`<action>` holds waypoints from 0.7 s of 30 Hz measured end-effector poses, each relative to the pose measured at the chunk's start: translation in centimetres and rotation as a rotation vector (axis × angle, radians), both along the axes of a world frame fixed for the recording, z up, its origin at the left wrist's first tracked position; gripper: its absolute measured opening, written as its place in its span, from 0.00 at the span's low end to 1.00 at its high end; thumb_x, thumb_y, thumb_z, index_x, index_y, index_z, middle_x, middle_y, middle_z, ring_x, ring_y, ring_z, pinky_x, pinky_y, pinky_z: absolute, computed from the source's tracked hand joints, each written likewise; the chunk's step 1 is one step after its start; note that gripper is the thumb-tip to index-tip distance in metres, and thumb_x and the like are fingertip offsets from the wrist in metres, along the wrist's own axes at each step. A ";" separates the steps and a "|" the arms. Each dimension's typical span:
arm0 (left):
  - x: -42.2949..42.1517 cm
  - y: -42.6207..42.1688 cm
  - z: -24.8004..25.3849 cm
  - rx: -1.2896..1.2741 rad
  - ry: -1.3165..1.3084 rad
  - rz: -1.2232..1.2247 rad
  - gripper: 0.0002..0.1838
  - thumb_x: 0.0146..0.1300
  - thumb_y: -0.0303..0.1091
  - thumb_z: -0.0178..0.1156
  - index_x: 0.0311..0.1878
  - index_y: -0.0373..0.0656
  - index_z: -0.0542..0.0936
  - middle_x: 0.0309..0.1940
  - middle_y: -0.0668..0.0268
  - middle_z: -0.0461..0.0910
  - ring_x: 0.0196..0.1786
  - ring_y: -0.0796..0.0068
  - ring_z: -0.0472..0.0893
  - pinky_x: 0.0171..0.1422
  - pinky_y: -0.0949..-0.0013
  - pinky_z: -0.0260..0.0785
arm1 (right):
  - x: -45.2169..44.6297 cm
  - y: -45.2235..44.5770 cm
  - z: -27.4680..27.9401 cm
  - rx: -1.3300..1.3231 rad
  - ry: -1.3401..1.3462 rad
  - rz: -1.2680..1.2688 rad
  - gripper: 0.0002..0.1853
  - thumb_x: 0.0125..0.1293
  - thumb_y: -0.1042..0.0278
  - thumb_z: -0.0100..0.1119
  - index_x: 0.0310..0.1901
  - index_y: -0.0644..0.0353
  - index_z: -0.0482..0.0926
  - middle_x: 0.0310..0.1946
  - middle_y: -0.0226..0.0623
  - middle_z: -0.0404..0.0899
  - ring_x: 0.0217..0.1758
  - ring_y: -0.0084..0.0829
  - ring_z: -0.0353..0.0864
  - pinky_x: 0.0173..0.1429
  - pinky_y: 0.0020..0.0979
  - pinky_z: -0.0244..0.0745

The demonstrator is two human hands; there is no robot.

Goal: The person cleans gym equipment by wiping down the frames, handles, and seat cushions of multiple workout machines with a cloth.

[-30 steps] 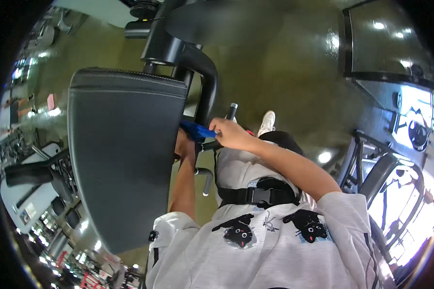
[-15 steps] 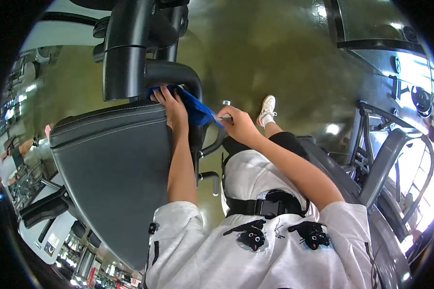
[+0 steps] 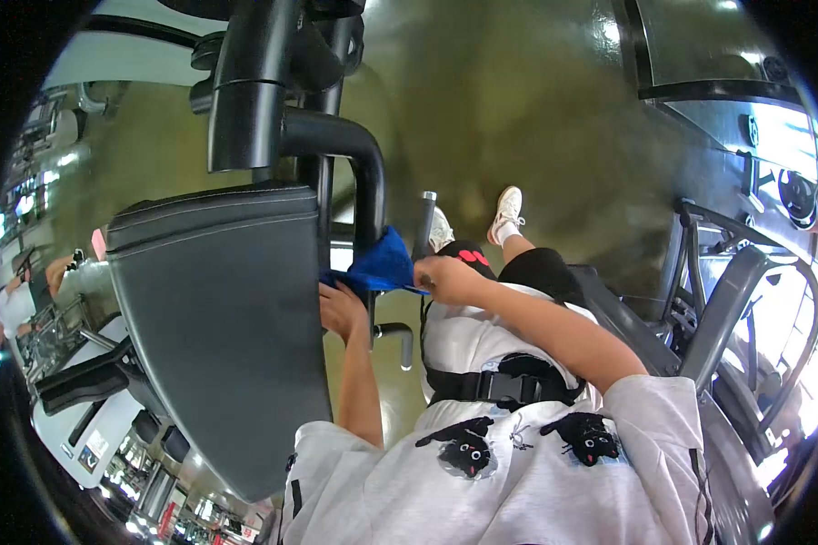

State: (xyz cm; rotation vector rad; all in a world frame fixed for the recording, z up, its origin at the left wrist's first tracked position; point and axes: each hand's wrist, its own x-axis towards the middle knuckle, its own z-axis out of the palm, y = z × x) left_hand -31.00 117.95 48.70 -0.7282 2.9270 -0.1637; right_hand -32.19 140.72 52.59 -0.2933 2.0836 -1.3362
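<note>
A blue cloth (image 3: 379, 263) is stretched around the upright black tube (image 3: 370, 186) of a padded exercise machine. My left hand (image 3: 344, 312) grips one end of it, close beside the edge of the dark grey pad (image 3: 232, 318); some of its fingertips are hidden behind the pad and cloth. On the other side of the tube, my right hand (image 3: 447, 279) is closed on the cloth's other end, its fingers curled in. A metal-tipped handle (image 3: 425, 218) stands just above my right hand, and a short bent peg (image 3: 398, 338) sits below the cloth.
A thick black post (image 3: 245, 118) rises at the upper left. More gym equipment (image 3: 732, 309) stands to my right, near a mirror. Another person (image 3: 27, 295) is at the far left. My shoes (image 3: 507, 211) rest on the shiny floor.
Both hands and the blue cloth have moved down the tube, toward my body. The left hand has left the top corner of the pad, and the view has shifted slightly.
</note>
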 end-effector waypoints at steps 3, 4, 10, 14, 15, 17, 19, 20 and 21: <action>1.0 1.8 0.0 -0.048 -0.259 -0.016 0.44 0.60 0.46 0.55 0.72 0.42 0.42 0.65 0.47 0.58 0.66 0.46 0.59 0.70 0.42 0.43 | -0.1 1.5 0.9 0.085 0.003 0.055 0.12 0.44 0.79 0.57 0.34 0.58 0.77 0.34 0.41 0.79 0.39 0.43 0.79 0.42 0.38 0.73; 1.0 2.5 -0.2 -0.051 -0.254 -0.023 0.44 0.60 0.46 0.55 0.72 0.42 0.42 0.65 0.47 0.58 0.66 0.46 0.59 0.70 0.42 0.43 | -0.2 2.1 1.2 0.120 -0.019 0.049 0.14 0.41 0.77 0.58 0.34 0.58 0.77 0.33 0.40 0.80 0.39 0.44 0.79 0.42 0.41 0.74; -1.1 5.7 -2.7 0.337 -0.061 -0.185 0.41 0.60 0.35 0.56 0.71 0.39 0.45 0.57 0.45 0.67 0.59 0.47 0.68 0.61 0.52 0.61 | -0.5 5.6 1.8 0.212 -0.052 -0.175 0.09 0.50 0.76 0.54 0.35 0.60 0.78 0.33 0.45 0.80 0.42 0.46 0.79 0.46 0.41 0.73; -5.3 4.9 -3.1 0.488 -0.034 -0.351 0.38 0.60 0.31 0.55 0.69 0.36 0.47 0.56 0.43 0.68 0.52 0.47 0.74 0.54 0.54 0.67 | -0.7 5.1 1.8 0.113 -0.097 -0.284 0.07 0.55 0.78 0.52 0.37 0.62 0.76 0.35 0.45 0.80 0.42 0.44 0.80 0.47 0.37 0.73; -7.5 5.4 -2.3 0.577 -0.243 -0.267 0.38 0.59 0.29 0.56 0.68 0.34 0.48 0.55 0.42 0.69 0.49 0.45 0.75 0.51 0.53 0.69 | -1.0 4.6 1.7 0.128 -0.055 -0.344 0.08 0.53 0.78 0.51 0.36 0.62 0.77 0.35 0.47 0.80 0.42 0.46 0.79 0.47 0.39 0.72; -11.7 7.0 -1.1 0.617 -0.370 -0.253 0.42 0.55 0.31 0.59 0.68 0.34 0.46 0.54 0.40 0.69 0.51 0.45 0.75 0.52 0.53 0.69 | -2.0 3.8 2.0 0.094 -0.032 -0.484 0.09 0.52 0.79 0.50 0.35 0.62 0.77 0.35 0.49 0.79 0.42 0.50 0.77 0.48 0.41 0.72; -14.2 8.5 -1.7 0.544 -0.253 -0.312 0.46 0.50 0.27 0.64 0.68 0.35 0.45 0.53 0.40 0.70 0.52 0.45 0.74 0.55 0.53 0.68 | -3.1 3.6 1.9 0.073 0.020 -0.517 0.09 0.53 0.79 0.50 0.35 0.61 0.76 0.36 0.49 0.79 0.43 0.50 0.77 0.48 0.41 0.72; -14.7 8.9 -2.1 0.670 -0.265 -0.166 0.45 0.52 0.28 0.61 0.68 0.34 0.44 0.53 0.40 0.70 0.52 0.45 0.74 0.55 0.54 0.67 | -3.6 3.7 1.9 0.055 0.081 -0.553 0.09 0.53 0.79 0.49 0.35 0.61 0.76 0.36 0.49 0.78 0.43 0.50 0.77 0.48 0.41 0.72; -15.3 9.6 -1.5 0.784 -0.263 -0.012 0.43 0.55 0.28 0.59 0.68 0.33 0.44 0.53 0.41 0.70 0.52 0.45 0.74 0.56 0.54 0.67 | -4.0 4.1 2.2 0.054 0.073 -0.547 0.08 0.54 0.79 0.50 0.35 0.61 0.76 0.36 0.48 0.78 0.43 0.50 0.77 0.48 0.42 0.72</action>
